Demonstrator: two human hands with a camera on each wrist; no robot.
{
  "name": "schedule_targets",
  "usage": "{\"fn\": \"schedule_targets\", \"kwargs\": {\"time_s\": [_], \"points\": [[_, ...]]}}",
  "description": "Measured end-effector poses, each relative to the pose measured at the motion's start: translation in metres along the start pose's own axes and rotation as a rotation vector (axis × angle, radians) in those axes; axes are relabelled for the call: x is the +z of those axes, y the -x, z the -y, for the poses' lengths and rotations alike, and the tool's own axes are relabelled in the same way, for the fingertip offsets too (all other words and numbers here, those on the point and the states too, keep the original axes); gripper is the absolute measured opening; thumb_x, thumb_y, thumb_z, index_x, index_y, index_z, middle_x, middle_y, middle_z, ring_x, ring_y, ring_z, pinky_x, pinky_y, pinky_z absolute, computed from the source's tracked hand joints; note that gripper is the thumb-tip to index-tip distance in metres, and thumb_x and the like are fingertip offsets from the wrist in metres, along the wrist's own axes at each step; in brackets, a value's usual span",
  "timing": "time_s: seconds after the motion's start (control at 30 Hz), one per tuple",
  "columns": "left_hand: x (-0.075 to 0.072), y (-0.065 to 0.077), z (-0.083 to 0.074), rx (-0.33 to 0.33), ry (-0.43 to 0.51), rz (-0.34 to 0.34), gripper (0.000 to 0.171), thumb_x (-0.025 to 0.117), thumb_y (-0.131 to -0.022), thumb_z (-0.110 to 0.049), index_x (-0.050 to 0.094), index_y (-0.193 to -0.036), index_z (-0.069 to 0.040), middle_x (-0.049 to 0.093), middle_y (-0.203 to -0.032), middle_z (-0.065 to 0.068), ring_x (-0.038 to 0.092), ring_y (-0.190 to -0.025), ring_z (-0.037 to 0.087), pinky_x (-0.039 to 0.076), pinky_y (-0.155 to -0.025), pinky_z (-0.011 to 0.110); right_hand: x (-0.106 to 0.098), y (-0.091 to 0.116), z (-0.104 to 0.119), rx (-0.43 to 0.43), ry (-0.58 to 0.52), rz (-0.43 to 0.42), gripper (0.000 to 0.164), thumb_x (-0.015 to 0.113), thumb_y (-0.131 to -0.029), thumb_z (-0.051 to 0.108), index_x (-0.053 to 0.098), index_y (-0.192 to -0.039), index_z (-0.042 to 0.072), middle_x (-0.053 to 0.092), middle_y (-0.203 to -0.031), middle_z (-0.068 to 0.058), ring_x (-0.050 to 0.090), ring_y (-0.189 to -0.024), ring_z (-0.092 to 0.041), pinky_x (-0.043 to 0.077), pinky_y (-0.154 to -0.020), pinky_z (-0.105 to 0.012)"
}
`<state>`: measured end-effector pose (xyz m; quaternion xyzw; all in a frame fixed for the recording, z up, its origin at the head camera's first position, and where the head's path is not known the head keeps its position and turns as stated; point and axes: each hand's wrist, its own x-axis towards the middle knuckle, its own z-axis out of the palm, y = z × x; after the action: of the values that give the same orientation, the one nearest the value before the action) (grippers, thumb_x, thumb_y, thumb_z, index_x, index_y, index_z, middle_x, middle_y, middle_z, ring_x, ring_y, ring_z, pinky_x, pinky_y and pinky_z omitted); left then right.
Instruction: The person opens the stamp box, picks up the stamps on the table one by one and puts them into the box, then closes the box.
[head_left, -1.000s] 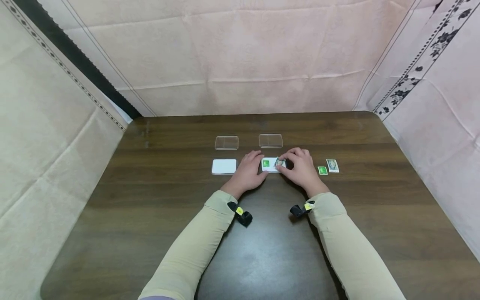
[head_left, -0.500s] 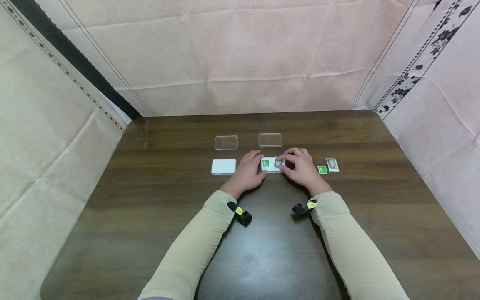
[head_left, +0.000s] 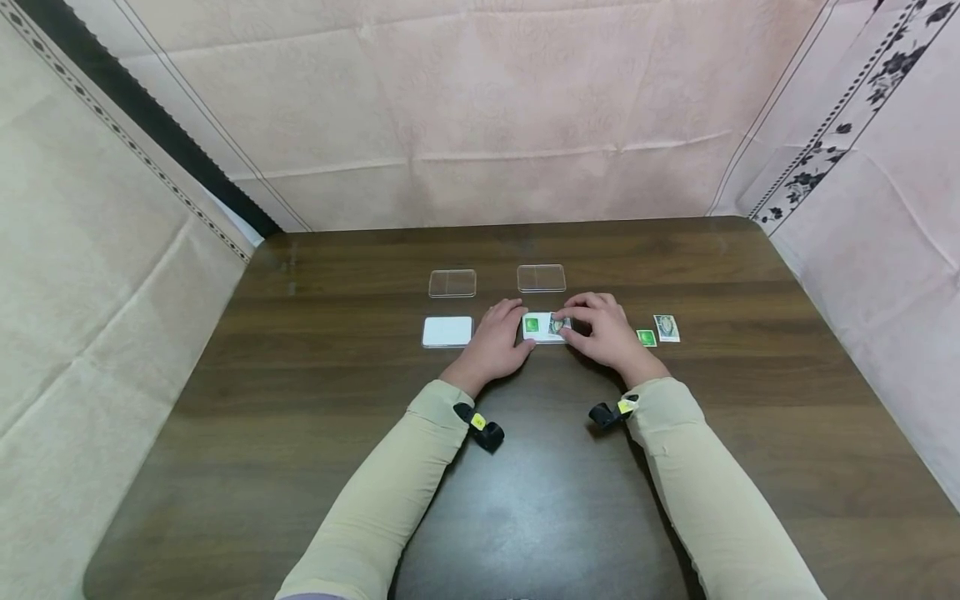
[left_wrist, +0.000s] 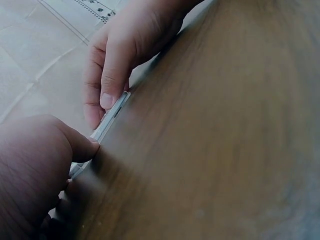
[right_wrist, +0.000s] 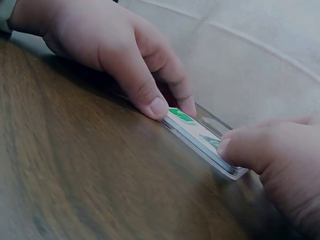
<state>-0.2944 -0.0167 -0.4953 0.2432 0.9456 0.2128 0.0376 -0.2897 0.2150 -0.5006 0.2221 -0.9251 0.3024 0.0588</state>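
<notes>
A small clear case with a white insert [head_left: 544,336] lies flat on the table between my hands. My left hand [head_left: 493,343] grips its left end, thumb at the near edge and fingers at the far edge. A green stamp [head_left: 532,324] lies on the left part of the insert, seen also in the right wrist view. On the right part is a pale stamp with a dark picture [head_left: 556,327]. The thumb and index finger of my right hand [head_left: 604,335] pinch that stamp at its edges against the insert, partly covering it.
A second case with a white insert [head_left: 447,332] lies to the left. Two clear lids, one on the left [head_left: 452,283] and one on the right [head_left: 542,278], lie farther back. Beyond my right hand lie a small green stamp [head_left: 647,337] and a larger pale stamp [head_left: 667,328].
The pale stamp, tilted one second ago, now sits straighter on the insert. My right wrist has swung slightly to the right. My left hand keeps its place.
</notes>
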Motion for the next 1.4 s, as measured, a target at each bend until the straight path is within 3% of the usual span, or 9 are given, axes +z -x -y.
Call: {"fn": "schedule_targets", "kwargs": {"time_s": [0.47, 1.4], "points": [[0.0, 0.0, 0.0, -0.002, 0.0, 0.004, 0.059, 0.062, -0.1, -0.034, 0.046, -0.148, -0.003, 0.037, -0.159, 0.013, 0.027, -0.15, 0.028, 0.018, -0.124, 0.041, -0.008, -0.003, -0.008, -0.024, -0.04, 0.078, 0.028, 0.072, -0.094, 0.019, 0.074, -0.121, 0.017, 0.059, -0.134, -0.012, 0.038, -0.131, -0.04, 0.024, -0.108, -0.063], [0.0, 0.0, 0.0, -0.002, -0.004, 0.0, 0.06, 0.062, -0.099, -0.034, 0.046, -0.148, -0.004, 0.037, -0.159, 0.013, 0.028, -0.15, 0.028, 0.019, -0.123, 0.041, -0.004, -0.005, -0.01, -0.06, -0.024, 0.049, 0.024, 0.066, -0.098, 0.017, 0.074, -0.12, 0.018, 0.06, -0.131, -0.012, 0.041, -0.129, -0.04, 0.027, -0.106, -0.063]]}}
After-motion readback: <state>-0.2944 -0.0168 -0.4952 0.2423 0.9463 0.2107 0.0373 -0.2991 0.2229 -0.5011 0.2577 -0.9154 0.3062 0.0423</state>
